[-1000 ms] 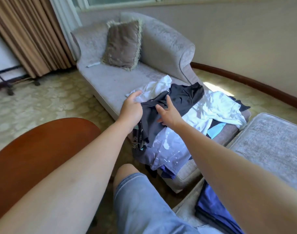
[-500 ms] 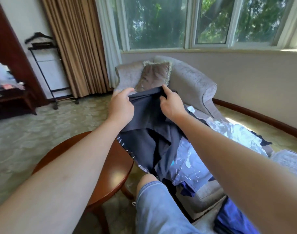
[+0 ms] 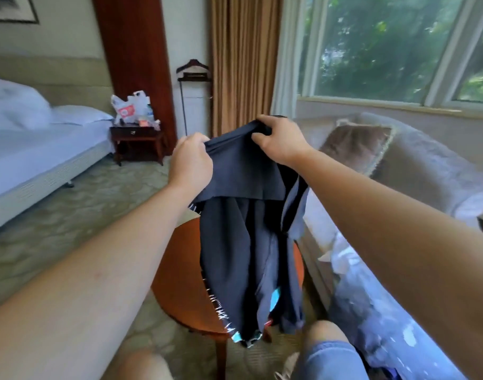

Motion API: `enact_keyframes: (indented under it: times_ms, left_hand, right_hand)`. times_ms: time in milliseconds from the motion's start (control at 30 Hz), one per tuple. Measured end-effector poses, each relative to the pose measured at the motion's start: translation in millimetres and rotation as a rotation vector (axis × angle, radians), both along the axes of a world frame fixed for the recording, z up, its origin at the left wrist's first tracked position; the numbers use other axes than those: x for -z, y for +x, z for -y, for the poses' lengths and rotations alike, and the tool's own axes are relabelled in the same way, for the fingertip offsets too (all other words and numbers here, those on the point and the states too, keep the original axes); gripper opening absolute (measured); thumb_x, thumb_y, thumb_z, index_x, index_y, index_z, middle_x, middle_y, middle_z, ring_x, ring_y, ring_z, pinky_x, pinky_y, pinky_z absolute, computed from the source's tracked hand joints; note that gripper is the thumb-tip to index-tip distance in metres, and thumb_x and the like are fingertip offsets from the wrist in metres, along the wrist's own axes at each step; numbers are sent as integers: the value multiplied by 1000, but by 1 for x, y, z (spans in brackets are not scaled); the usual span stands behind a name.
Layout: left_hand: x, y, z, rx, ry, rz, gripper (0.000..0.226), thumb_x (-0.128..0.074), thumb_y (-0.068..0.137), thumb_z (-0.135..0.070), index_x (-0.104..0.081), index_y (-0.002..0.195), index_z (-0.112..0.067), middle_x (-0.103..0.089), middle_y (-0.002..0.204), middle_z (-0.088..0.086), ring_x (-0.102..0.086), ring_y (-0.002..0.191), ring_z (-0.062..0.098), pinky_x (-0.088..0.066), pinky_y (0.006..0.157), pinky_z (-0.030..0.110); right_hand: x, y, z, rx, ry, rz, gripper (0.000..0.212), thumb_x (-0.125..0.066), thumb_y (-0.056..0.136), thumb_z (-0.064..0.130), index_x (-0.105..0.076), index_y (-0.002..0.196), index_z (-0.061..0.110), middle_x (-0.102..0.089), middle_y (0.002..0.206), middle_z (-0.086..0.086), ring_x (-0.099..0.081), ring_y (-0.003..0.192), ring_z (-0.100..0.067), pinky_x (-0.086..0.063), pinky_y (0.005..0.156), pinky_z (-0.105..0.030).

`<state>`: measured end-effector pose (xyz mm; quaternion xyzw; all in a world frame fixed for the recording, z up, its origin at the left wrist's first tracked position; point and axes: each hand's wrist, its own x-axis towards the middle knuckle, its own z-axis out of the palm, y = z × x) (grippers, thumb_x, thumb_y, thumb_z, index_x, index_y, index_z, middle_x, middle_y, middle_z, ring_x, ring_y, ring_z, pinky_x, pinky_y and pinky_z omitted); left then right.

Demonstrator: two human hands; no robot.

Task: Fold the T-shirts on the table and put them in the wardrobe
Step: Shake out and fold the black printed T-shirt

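A dark navy T-shirt [image 3: 245, 242] with white and teal print along one edge hangs in the air above a round wooden table [image 3: 180, 283]. My left hand [image 3: 191, 160] grips its top edge on the left. My right hand [image 3: 278, 141] grips the same edge on the right, fingers curled over the cloth. The shirt hangs crumpled and reaches down to my knees. More clothes, a pale blue-and-white one [image 3: 385, 325] among them, lie heaped on the chaise at the right. No wardrobe is in view.
A grey chaise [image 3: 426, 165] with a brown cushion [image 3: 352, 144] stands under the window at right. A bed [image 3: 29, 149] is at left, with a cluttered nightstand [image 3: 137, 138] and a valet stand [image 3: 192, 75] behind. Carpet lies between.
Both hands have lifted the dark T-shirt off the pile on the chaise and swung it left, over the round table. My view has turned left towards the bed.
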<state>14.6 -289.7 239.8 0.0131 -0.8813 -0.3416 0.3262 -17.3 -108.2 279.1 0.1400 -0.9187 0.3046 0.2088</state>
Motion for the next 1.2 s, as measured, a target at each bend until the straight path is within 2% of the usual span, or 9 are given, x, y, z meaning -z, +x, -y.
enact_keyframes:
  times_ms: [100, 267, 400, 533, 633, 767, 900, 1000, 1200]
  left_hand:
    - [39, -29, 30, -8, 19, 192, 38, -36, 99, -3, -59, 128, -11, -58, 132, 13, -52, 119, 33, -37, 83, 28]
    - [132, -76, 57, 38, 67, 588, 34, -39, 97, 0, -62, 121, -9, -57, 121, 15, -53, 115, 30, -40, 92, 30]
    - [204, -102, 74, -3, 109, 705, 39, -42, 97, -3, -53, 134, -11, -54, 135, 10, -53, 121, 31, -42, 96, 32]
    - [242, -102, 89, -134, -254, 578, 45, -48, 98, -14, -45, 143, -19, -42, 138, 7, -42, 125, 31, -38, 99, 38]
    - [262, -103, 93, 104, -432, 614, 41, -57, 95, -40, -56, 131, -21, -51, 127, 3, -46, 121, 27, -41, 100, 40]
    - [289, -101, 87, 365, -431, 985, 71, -67, 82, -58, -48, 141, -24, -43, 139, 0, -42, 129, 24, -41, 104, 43]
    - [299, -100, 89, 287, -510, 831, 22, -55, 97, -29, -68, 114, -21, -61, 113, 4, -58, 105, 29, -50, 85, 42]
    - [285, -98, 96, 224, -306, 712, 19, -51, 99, -20, -69, 94, -18, -68, 90, 4, -62, 85, 30, -52, 73, 40]
    - [216, -103, 104, 116, -158, 543, 15, -55, 96, -13, -68, 95, -19, -68, 97, -2, -61, 93, 22, -48, 83, 32]
  right_hand:
    - [44, -37, 28, -74, 60, 135, 61, -57, 94, 27, -35, 151, 15, -39, 153, -6, -36, 140, -22, -28, 111, -25]
    - [169, -65, 58, -189, 115, 556, 86, -60, 95, 27, -1, 156, 20, 0, 163, -9, -16, 148, -28, -28, 112, -33]
    - [269, -61, 73, -243, 130, 770, 72, -65, 92, 24, -26, 151, 9, -35, 153, -11, -41, 134, -29, -38, 103, -34]
    - [328, -69, 82, -182, 296, 761, 72, -63, 92, 38, -29, 151, 14, -32, 153, -10, -33, 139, -32, -35, 110, -46]
    - [346, -73, 87, -85, 296, 637, 54, -59, 94, 36, -45, 142, 17, -46, 139, -8, -40, 130, -33, -42, 101, -48]
    - [358, -70, 83, 18, 48, 539, 27, -50, 97, 18, -69, 115, 10, -62, 115, -9, -55, 109, -30, -48, 82, -36]
    - [341, -71, 78, -4, -150, 602, 20, -54, 96, 17, -71, 92, 7, -70, 81, -10, -60, 70, -24, -46, 62, -34]
    - [322, -71, 78, 6, -314, 598, 12, -53, 99, 21, -62, 93, 16, -58, 67, 1, -48, 55, -13, -36, 53, -28]
    - [263, -67, 84, 22, -514, 458, 8, -42, 102, 16, -49, 99, 15, -55, 90, 1, -50, 81, -17, -34, 62, -26]
